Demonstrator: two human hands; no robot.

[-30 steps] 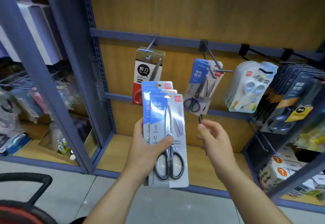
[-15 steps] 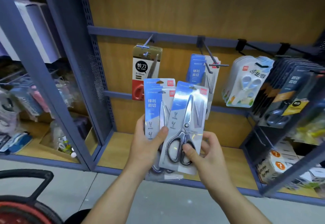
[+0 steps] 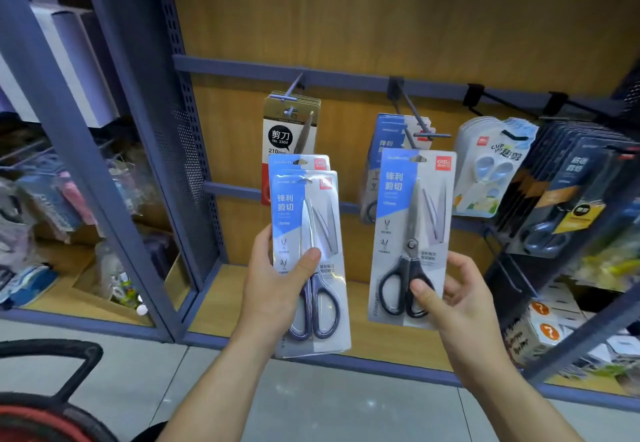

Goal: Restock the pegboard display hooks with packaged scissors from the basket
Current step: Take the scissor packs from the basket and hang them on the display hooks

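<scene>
1. The left hand (image 3: 277, 289) grips stacked scissor packs (image 3: 308, 230) at the centre of the head view; the right hand (image 3: 460, 303) pinches a single pack (image 3: 412, 219) low, right of centre.
2. Pinched so low, its top may sway and its slot miss the hook (image 3: 433, 135) above.

— What changed?
— Your right hand (image 3: 464, 306), empty a second ago, now pinches one scissors pack (image 3: 412, 199), pulled off the stack (image 3: 304, 213) in your left hand (image 3: 273, 289) toward centre right.
</scene>
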